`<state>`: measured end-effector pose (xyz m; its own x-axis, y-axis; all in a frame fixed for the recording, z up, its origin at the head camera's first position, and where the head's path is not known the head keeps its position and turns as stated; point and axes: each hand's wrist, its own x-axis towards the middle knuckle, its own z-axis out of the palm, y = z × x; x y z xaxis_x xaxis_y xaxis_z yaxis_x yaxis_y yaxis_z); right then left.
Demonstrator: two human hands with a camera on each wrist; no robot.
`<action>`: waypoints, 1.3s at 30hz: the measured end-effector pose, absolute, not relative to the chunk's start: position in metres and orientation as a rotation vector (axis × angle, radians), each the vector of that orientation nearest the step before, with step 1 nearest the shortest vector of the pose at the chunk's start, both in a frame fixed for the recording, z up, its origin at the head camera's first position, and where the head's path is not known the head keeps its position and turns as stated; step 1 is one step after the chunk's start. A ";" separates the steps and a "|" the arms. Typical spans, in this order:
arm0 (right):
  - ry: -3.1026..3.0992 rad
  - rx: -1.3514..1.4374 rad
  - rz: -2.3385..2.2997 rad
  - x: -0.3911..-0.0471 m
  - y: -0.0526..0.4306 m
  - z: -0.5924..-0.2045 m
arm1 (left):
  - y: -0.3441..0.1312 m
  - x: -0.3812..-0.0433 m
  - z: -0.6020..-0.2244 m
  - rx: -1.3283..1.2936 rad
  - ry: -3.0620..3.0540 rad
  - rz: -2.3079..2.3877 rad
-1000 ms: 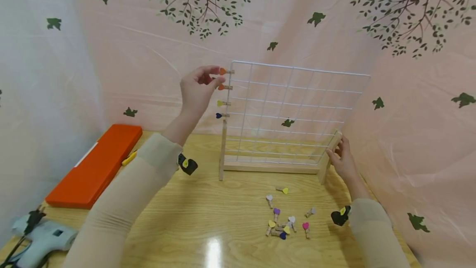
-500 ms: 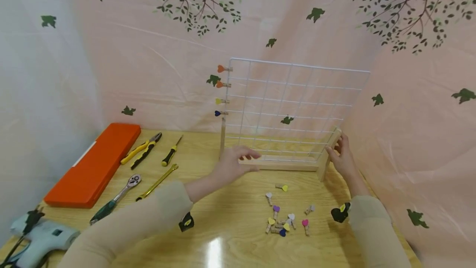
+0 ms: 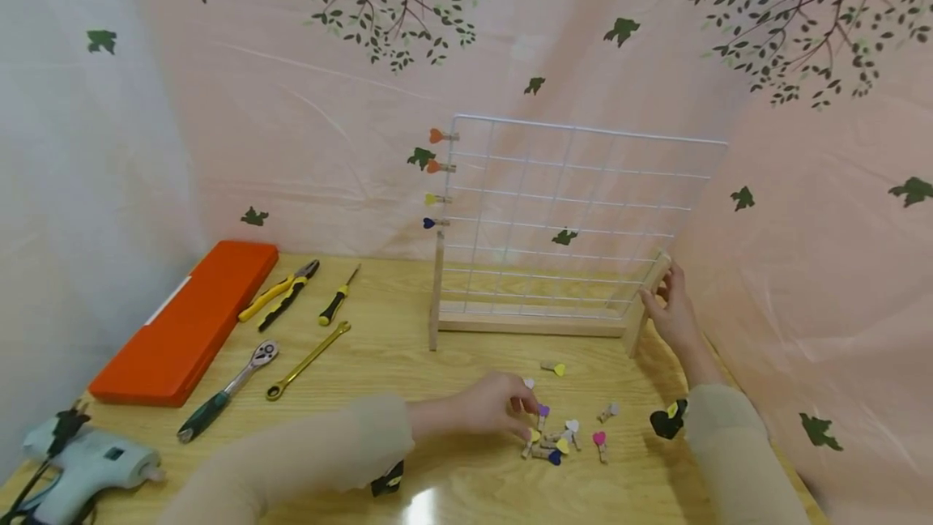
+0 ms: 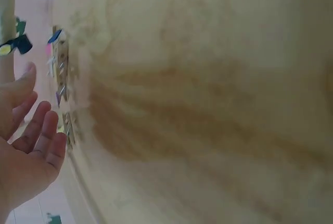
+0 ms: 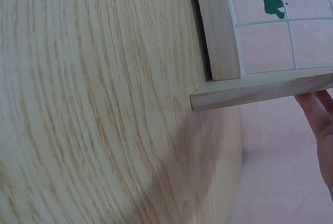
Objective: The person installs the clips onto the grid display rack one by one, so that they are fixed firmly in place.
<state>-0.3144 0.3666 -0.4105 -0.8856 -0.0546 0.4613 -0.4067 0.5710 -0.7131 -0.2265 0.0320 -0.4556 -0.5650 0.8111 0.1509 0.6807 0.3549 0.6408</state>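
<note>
My left hand (image 3: 490,405) reaches over the loose heart-topped mini clothespins (image 3: 571,429) on the table, its fingers loosely bent with nothing between them. In the left wrist view, the same hand (image 4: 31,140) has its fingers spread apart, close to the row of clothespins (image 4: 63,60). My right hand (image 3: 674,318) holds the right wooden post (image 3: 645,305) of a stand carrying a white wire grid (image 3: 572,177). In the right wrist view, fingers (image 5: 315,112) touch the post's outer side. Along the grid's left edge hang orange, yellow and dark blue heart clothespins (image 3: 437,199).
On the left lie an orange case (image 3: 185,322), pliers (image 3: 280,294), a screwdriver (image 3: 334,304), a wrench (image 3: 309,361) and a ratchet (image 3: 229,391). A glue gun (image 3: 87,464) rests at the front left corner. A printed curtain (image 3: 328,104) hangs behind the table.
My left hand has let go of the top orange clothespin, leaving it on the grid, and has come down and right to the loose clothespins. The right hand has stayed on the post.
</note>
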 end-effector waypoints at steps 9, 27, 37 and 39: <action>-2.339 0.331 1.125 -0.303 0.347 -0.399 | 0.038 -0.217 -0.457 1.463 2.476 0.887; -2.324 0.394 1.059 -0.314 0.362 -0.411 | 0.037 -0.219 -0.455 1.260 2.439 0.985; -2.356 0.368 0.991 -0.320 0.367 -0.418 | 0.024 -0.238 -0.422 1.229 2.452 1.116; -2.352 0.371 0.988 -0.321 0.368 -0.419 | 0.016 -0.245 -0.399 1.231 2.493 1.161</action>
<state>-0.3213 0.3680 -0.4193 -0.8069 -0.0375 0.5895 -0.4473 0.6907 -0.5682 -0.2447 0.0162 -0.3985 -0.6593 0.7228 0.2070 0.6236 0.3719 0.6876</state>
